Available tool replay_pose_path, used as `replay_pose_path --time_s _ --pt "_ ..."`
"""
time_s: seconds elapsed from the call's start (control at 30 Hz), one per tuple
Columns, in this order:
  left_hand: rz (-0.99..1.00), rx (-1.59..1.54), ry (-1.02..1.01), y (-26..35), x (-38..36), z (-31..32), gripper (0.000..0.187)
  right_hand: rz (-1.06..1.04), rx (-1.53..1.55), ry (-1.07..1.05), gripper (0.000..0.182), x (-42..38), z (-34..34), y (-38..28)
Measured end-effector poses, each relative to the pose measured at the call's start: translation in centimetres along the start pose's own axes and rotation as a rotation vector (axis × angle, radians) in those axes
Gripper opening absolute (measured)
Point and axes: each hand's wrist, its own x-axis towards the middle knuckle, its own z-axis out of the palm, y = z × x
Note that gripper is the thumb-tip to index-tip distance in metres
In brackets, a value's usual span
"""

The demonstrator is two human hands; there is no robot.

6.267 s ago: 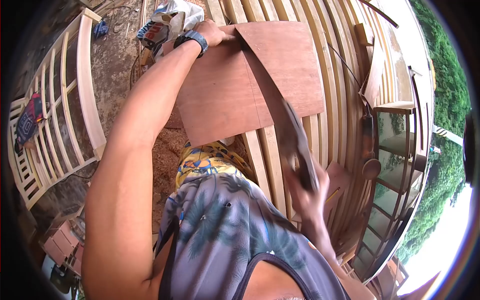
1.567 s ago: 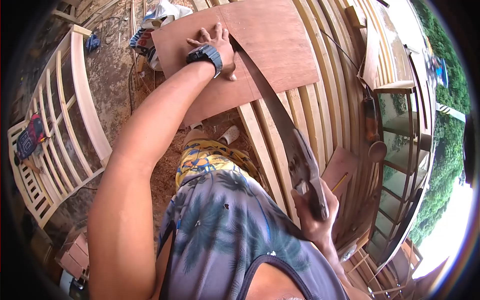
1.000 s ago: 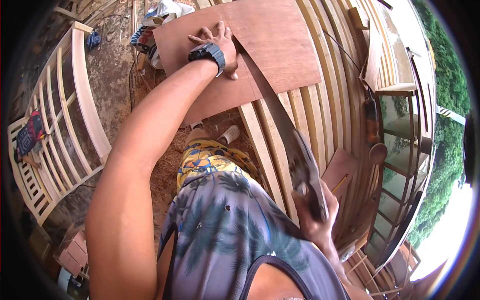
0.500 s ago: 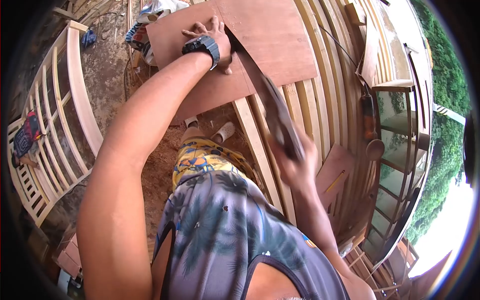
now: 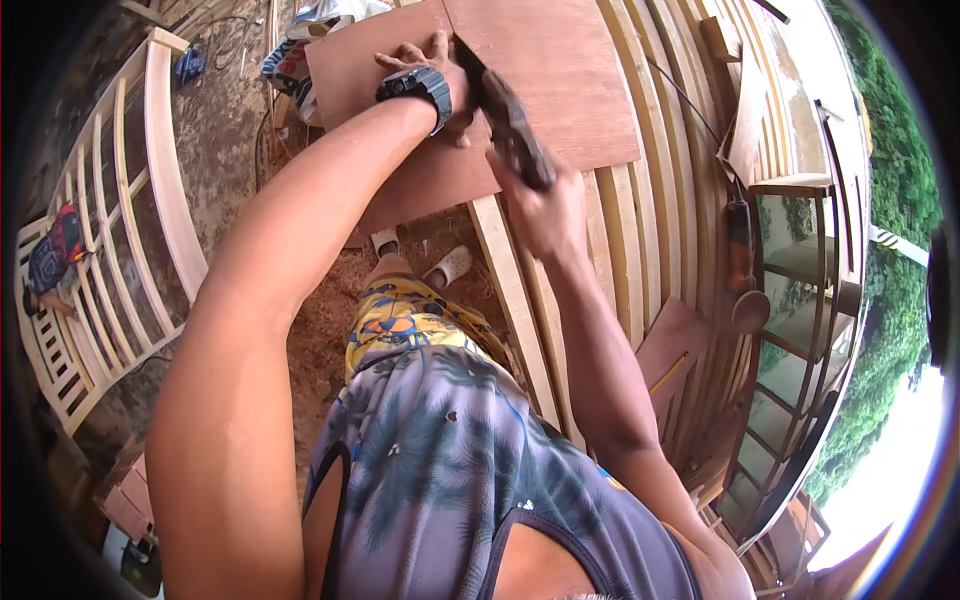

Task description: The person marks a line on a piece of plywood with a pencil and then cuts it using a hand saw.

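A reddish-brown plywood sheet (image 5: 560, 85) lies across several long timber strips. My left hand (image 5: 445, 85), with a black watch on the wrist, is pressed flat on it with the fingers spread. Just right of that hand, a handsaw (image 5: 512, 130) stands in a cut line running through the sheet. My right hand (image 5: 545, 205) is wrapped round the saw's handle, close to the sheet's near edge. Most of the blade is hidden in or below the plywood; only a dark stretch shows near my left fingers.
Pale timber strips (image 5: 620, 240) run under and beside the sheet. On the right lie an angle grinder (image 5: 740, 250), a plywood offcut (image 5: 672, 350) with a pencil, and a framed glass panel (image 5: 790, 330). A slatted wooden frame (image 5: 170, 180) stands left. Sawdust (image 5: 320, 330) covers the ground by my feet.
My right hand has pushed the saw forward, away from my body, so the handle is now near the sheet and less blade shows. My left hand stays on the plywood.
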Motion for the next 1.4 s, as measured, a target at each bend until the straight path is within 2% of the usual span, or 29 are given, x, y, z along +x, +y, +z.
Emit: replay_pose_path --time_s 0.03,0.07,0.1,0.13,0.2,0.27,0.33,0.47,0.53,0.6,0.63,0.7,0.77,0.83,0.97,1.03,1.07,1.17,1.2,1.27,1.33,1.4 --pt "0.005 0.000 0.006 0.1 0.5 0.3 0.137 -0.086 0.062 0.007 0.030 -1.2 -0.5 -0.2" --pt "-0.016 -0.002 0.033 0.1 1.0 0.5 0.137 -0.087 0.006 -0.015 0.031 -3.9 -1.9 0.8" --pt "-0.034 -0.005 0.053 0.2 1.2 0.9 0.136 -0.022 0.010 -0.003 0.035 -7.4 -3.7 -0.1" --pt "-0.043 -0.003 0.059 0.3 1.1 0.9 0.140 0.138 -0.001 -0.034 0.039 -10.7 -5.4 -0.1" --pt "-0.040 -0.040 0.077 0.4 1.5 1.4 0.141 0.098 -0.100 -0.046 0.039 -16.3 -8.8 -0.9" --pt "-0.043 -0.044 0.050 0.4 1.6 1.0 0.143 0.185 -0.012 -0.046 0.040 -18.3 -9.7 -1.4" --pt "-0.036 -0.042 0.051 0.4 1.4 1.0 0.144 0.140 -0.031 -0.022 0.041 -17.1 -8.7 -0.7" --pt "-0.030 -0.089 0.104 -0.2 2.7 2.4 0.140 -0.026 0.004 -0.002 0.039 -3.9 -1.2 2.5" --pt "-0.027 -0.126 0.134 -0.4 3.2 2.5 0.136 -0.043 -0.042 0.008 0.034 1.2 1.3 1.4" --pt "-0.041 -0.122 0.102 -0.2 3.1 2.0 0.121 -0.020 -0.005 -0.011 0.033 0.0 0.3 0.7" --pt "-0.038 -0.121 0.113 -0.2 3.4 1.8 0.121 -0.016 0.032 -0.029 0.032 -0.5 -0.2 0.4" --pt "-0.053 -0.080 0.165 0.4 3.8 2.5 0.110 -0.053 0.026 0.007 0.033 -6.8 -3.2 1.0" --pt "-0.007 -0.018 0.078 0.5 1.5 1.1 0.111 0.142 -0.024 -0.026 0.039 -14.0 -6.9 0.8" --pt "-0.010 -0.038 0.101 0.3 1.3 1.3 0.118 0.129 -0.077 -0.042 0.038 -18.9 -9.9 -0.3" --pt "-0.030 -0.034 0.157 0.4 1.9 2.1 0.117 0.132 -0.047 -0.011 0.037 -18.5 -9.3 0.3" --pt "-0.023 -0.054 0.182 0.2 2.3 2.6 0.113 0.132 -0.098 -0.022 0.038 -13.1 -6.4 1.5" --pt "-0.019 -0.073 0.212 0.1 2.5 2.7 0.108 0.054 0.023 0.022 0.035 -9.7 -4.2 2.4" --pt "-0.041 -0.059 0.162 0.1 3.6 2.7 0.101 0.024 -0.041 -0.001 0.036 -0.9 0.2 1.7" --pt "-0.038 -0.051 0.186 -0.1 4.2 3.2 0.093 0.027 -0.039 0.000 0.036 -1.1 0.0 1.6" --pt "-0.044 -0.071 0.199 0.2 4.1 3.2 0.092 -0.028 -0.022 -0.042 0.039 -1.1 -0.6 1.0" --pt "-0.055 -0.062 0.193 0.4 3.4 2.8 0.092 0.064 0.086 -0.015 0.038 -6.6 -3.0 1.2" --pt "-0.043 -0.042 0.172 0.4 2.6 2.5 0.094 0.159 -0.012 -0.031 0.035 -13.2 -6.4 0.6"
